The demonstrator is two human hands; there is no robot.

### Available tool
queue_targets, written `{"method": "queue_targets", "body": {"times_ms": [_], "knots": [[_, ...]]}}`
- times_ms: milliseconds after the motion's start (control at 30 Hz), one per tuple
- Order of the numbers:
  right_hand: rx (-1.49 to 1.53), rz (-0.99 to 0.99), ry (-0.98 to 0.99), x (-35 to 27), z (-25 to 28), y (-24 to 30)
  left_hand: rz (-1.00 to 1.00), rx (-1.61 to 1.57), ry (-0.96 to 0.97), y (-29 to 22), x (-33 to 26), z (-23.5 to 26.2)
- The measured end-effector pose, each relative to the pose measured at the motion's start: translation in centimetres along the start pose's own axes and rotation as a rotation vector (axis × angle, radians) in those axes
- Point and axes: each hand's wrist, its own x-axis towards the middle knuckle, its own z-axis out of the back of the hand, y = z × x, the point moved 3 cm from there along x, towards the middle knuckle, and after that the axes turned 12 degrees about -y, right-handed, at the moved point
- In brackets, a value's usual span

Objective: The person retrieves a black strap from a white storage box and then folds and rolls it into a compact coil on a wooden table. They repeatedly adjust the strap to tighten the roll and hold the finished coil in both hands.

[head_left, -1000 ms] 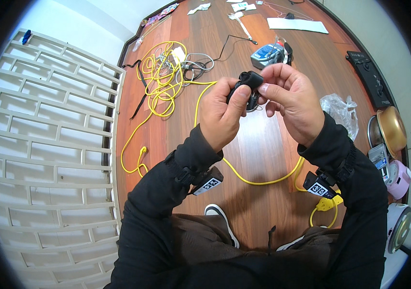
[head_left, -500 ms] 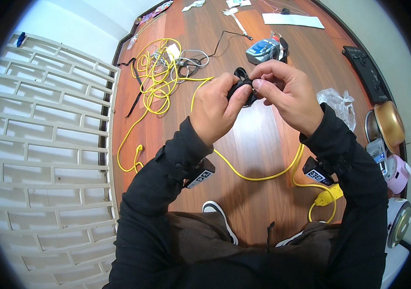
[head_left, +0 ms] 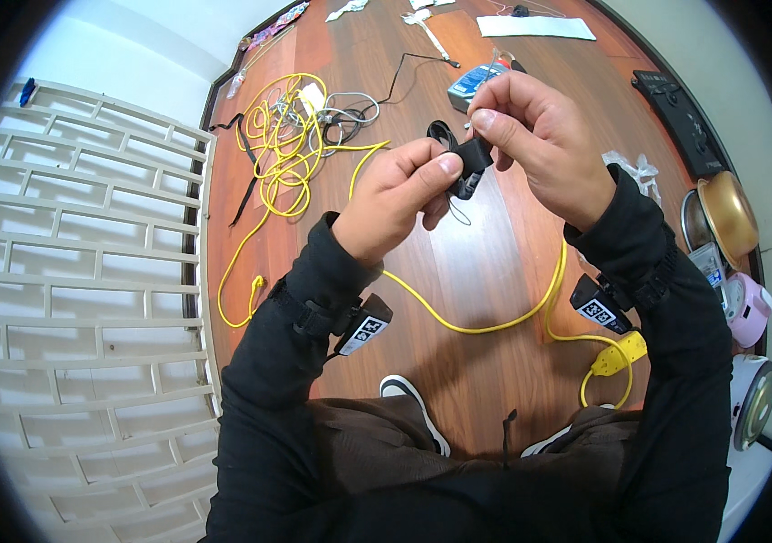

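My left hand (head_left: 404, 188) is closed, its thumb pressing a small coiled bundle of black cable (head_left: 472, 156) against the fingers. A dark loop stands up at the bundle's far side, and a thin wire-like loop (head_left: 461, 215) hangs below it. At the bundle's right, my right hand (head_left: 540, 145) pinches thumb and forefinger together just above it. Whatever lies between those fingertips is too small to make out. Beyond the right fingers sits a blue-and-grey package (head_left: 472, 86), partly covered by them.
A tangled yellow cable (head_left: 291, 172) lies on the wood floor with grey and black cords. Its line crosses to a yellow socket block (head_left: 619, 355). A white lattice (head_left: 87, 281) stands left. Along the right wall are a gold pot (head_left: 728, 217), a pink appliance (head_left: 748, 310) and a black panel (head_left: 680, 122).
My right hand has drawn slightly up and away from the bundle, uncovering more of it. My left hand has shifted a little left, and the thin loop below now shows.
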Motion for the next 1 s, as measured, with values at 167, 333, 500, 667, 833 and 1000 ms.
{"method": "queue_targets", "body": {"times_ms": [167,333,500,667,833,1000], "knots": [[0.074,0.037,-0.031,0.2,-1.1,0.2,0.171,-0.417,0.129,0.2,-0.4,-1.0],[0.239,-0.126,-0.016,-0.2,-1.4,0.1,0.301,-0.781,0.309,0.3,-1.1,-1.8],[0.145,0.019,-0.089,-0.5,-1.6,0.6,0.236,-0.806,0.32,0.2,-1.1,-2.4],[0.143,0.113,-0.182,-0.7,-1.4,1.2,0.212,-0.835,0.169,0.2,-1.2,-2.3],[0.237,-0.002,-0.048,-2.1,-2.5,2.0,0.143,-0.902,0.089,-0.1,-1.0,-1.9],[0.114,-0.002,-0.068,-2.7,-3.9,2.4,-0.024,-0.755,-0.252,-0.1,-1.1,-1.4]]}}
